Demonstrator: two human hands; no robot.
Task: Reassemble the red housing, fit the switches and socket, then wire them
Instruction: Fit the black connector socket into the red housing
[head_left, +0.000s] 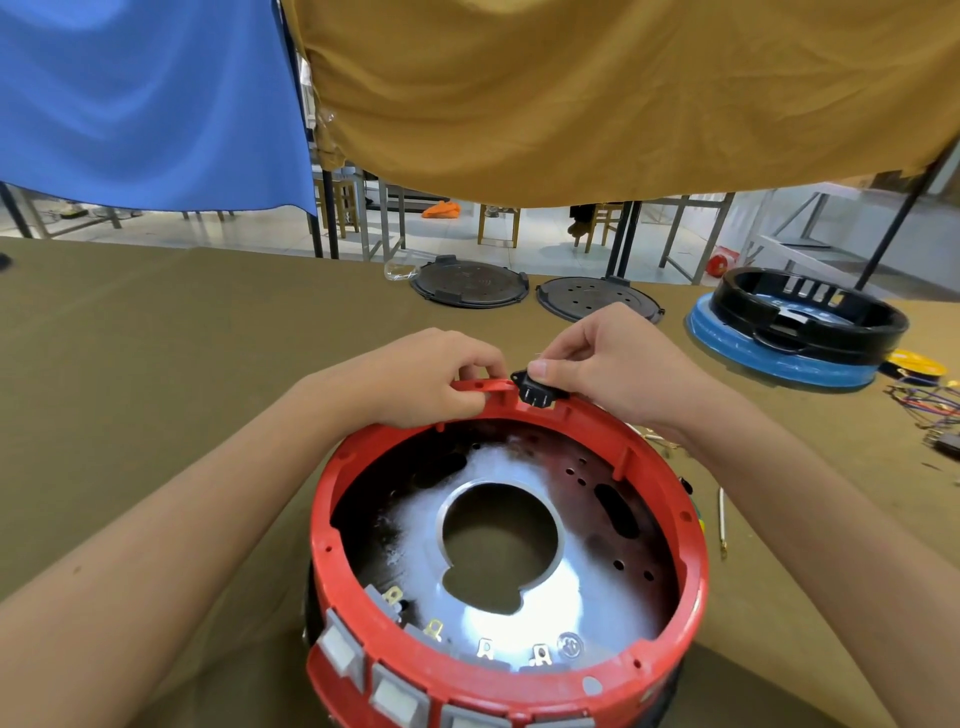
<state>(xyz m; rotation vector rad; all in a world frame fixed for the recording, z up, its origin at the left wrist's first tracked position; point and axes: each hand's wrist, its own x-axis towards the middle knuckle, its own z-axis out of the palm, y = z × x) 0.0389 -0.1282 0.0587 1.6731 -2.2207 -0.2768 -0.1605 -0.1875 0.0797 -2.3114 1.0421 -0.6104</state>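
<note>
The round red housing (332, 499) stands on the olive cloth close in front of me, open side up, with a shiny metal plate (587, 597) inside that has a large centre hole. Several grey switches (340, 652) sit in its near wall, their brass terminals showing inside. My left hand (431, 374) grips the far rim of the housing. My right hand (597, 358) pinches a small black socket (535, 388) at a notch in that far rim, its metal pins pointing inward.
Two black round lids (470, 285) (597, 299) lie at the table's far edge. A black ring on a blue base (800, 332) stands far right, with a bundle of coloured wires (924, 400) beside it. A thin screwdriver (722, 525) lies right of the housing.
</note>
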